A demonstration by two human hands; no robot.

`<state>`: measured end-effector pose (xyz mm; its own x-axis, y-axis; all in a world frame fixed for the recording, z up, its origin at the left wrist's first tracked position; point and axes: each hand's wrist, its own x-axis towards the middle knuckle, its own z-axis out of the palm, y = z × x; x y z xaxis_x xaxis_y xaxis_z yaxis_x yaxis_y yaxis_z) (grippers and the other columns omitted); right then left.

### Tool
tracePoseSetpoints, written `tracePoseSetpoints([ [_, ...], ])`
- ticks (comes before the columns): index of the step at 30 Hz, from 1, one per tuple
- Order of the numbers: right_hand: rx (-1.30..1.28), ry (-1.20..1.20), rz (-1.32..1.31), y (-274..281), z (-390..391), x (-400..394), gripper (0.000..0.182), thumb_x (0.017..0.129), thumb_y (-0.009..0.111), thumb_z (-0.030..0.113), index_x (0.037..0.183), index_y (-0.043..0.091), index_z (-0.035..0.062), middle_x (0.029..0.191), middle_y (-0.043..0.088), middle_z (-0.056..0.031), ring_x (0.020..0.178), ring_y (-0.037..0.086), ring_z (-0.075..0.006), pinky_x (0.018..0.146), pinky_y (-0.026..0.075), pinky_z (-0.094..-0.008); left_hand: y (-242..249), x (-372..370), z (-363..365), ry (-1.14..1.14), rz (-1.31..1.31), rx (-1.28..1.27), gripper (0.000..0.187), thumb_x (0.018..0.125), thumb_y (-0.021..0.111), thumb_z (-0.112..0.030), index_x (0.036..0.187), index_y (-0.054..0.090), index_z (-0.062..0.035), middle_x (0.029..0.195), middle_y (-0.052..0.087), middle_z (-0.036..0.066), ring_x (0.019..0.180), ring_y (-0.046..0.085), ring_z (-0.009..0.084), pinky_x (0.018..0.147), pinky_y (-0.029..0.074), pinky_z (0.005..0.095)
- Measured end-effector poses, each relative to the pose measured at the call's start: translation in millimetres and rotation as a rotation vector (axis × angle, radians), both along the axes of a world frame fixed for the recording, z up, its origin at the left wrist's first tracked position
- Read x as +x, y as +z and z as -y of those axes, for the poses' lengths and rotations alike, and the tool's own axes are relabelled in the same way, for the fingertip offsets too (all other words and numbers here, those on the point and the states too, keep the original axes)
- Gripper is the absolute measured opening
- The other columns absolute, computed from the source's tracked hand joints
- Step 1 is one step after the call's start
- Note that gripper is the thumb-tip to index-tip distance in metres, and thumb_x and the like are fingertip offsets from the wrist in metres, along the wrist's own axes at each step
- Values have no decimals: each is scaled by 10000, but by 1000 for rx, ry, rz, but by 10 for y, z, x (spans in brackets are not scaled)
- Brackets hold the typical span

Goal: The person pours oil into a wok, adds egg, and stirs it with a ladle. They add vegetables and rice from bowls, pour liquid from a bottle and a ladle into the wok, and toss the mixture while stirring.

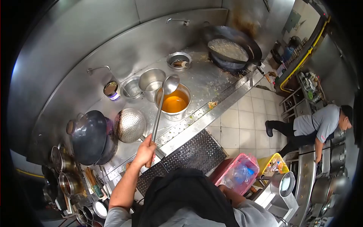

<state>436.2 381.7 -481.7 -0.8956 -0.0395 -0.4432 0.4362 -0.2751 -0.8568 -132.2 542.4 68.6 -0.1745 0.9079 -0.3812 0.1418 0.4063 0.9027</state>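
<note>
My left hand (pixel 145 152) is closed round the handle of a long ladle (pixel 171 84). The ladle's bowl is over the rim of a metal pot (pixel 178 115) that holds orange liquid (pixel 175 103). Left of the ladle's handle lies a perforated strainer (pixel 131 125), close to a dark wok (pixel 89 137). Two metal pots, a wide one (pixel 152 78) and a lower one (pixel 132 87), stand behind the orange liquid. At the lower right, my right hand (pixel 227 192) shows only in part beside my apron; its fingers are hidden.
A large wok (pixel 257 47) with pale contents sits on the burner at the back right. Pink (pixel 242 176) and yellow (pixel 278 160) bins stand on the right. Another person (pixel 317 125) leans over the right counter (pixel 308 166). A tap (pixel 177 20) projects from the wall.
</note>
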Motion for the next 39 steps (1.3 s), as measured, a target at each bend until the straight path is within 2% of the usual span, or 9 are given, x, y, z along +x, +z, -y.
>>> tracePoseSetpoints([
  [1, -151, -475, 579, 493, 32, -175, 205, 869, 542, 190, 970, 671, 67, 881, 683, -150, 777, 678, -215, 631, 543, -365, 50, -7, 41, 12, 62, -53, 566, 898, 469, -60, 1442, 317, -26, 677, 486, 22, 464, 499, 121, 370, 431, 291],
  [4, 655, -188, 494, 1496, -717, -757, 232, 878, 523, 220, 931, 662, 43, 830, 670, -157, 662, 656, -201, 556, 515, -346, 157, -17, -1, -14, 129, -138, 598, 891, 470, -50, 1458, 282, -27, 674, 472, 13, 456, 479, 110, 368, 431, 283],
  [6, 320, -511, 641, 1815, -1134, -1077, 257, 887, 525, 258, 900, 653, 36, 732, 656, -121, 583, 632, -191, 519, 497, -351, 111, -51, 0, -20, 132, -178, 709, 889, 502, -55, 1506, 154, -11, 774, 471, 25, 466, 483, 114, 372, 439, 285],
  [11, 304, -876, 581, 2263, -1586, -1720, 166, 900, 527, 219, 881, 608, 76, 701, 604, -21, 579, 601, -133, 457, 462, -284, 170, -81, -33, 63, 353, -202, 580, 885, 494, -61, 1429, 294, -29, 722, 504, 22, 461, 480, 119, 367, 426, 287],
  [21, 327, -446, 702, 1877, -1051, -1732, 217, 874, 536, 189, 1009, 671, 84, 894, 659, -50, 650, 655, -139, 481, 499, -274, 361, -467, 363, 263, 1040, -79, 488, 905, 523, -72, 1360, 348, -42, 783, 518, 45, 468, 457, 107, 352, 377, 255],
  [23, 425, -321, 724, 2105, -849, -1756, 274, 886, 469, 219, 828, 672, 43, 706, 648, -96, 548, 619, -173, 475, 490, -334, 422, -654, 613, 254, 1118, -24, 438, 910, 514, -81, 1329, 393, -40, 790, 515, 47, 469, 454, 100, 351, 373, 247],
  [28, 526, -205, 431, 1444, -521, -1615, 275, 904, 491, 224, 872, 678, 24, 765, 663, -90, 572, 624, -160, 463, 494, -323, 805, -1220, 1547, 311, 1272, 164, 391, 925, 480, -104, 1310, 459, -43, 807, 497, 53, 476, 440, 82, 344, 362, 219],
  [36, 527, -211, 637, 1944, -615, -2753, 254, 883, 514, 198, 972, 673, 21, 941, 686, -113, 772, 675, -223, 677, 557, -329, 857, -2444, 2641, 436, -253, -30, 642, 867, 494, -41, 1473, 285, -3, 708, 500, 14, 467, 496, 108, 417, 438, 272],
  [39, 407, -431, 684, 2375, -528, -3248, 232, 881, 521, 169, 989, 657, 15, 847, 681, -97, 666, 654, -181, 605, 536, -305, 713, -2873, 2723, 496, -344, -17, 619, 854, 528, -43, 1447, 354, -3, 726, 565, 45, 475, 503, 117, 448, 435, 283],
])
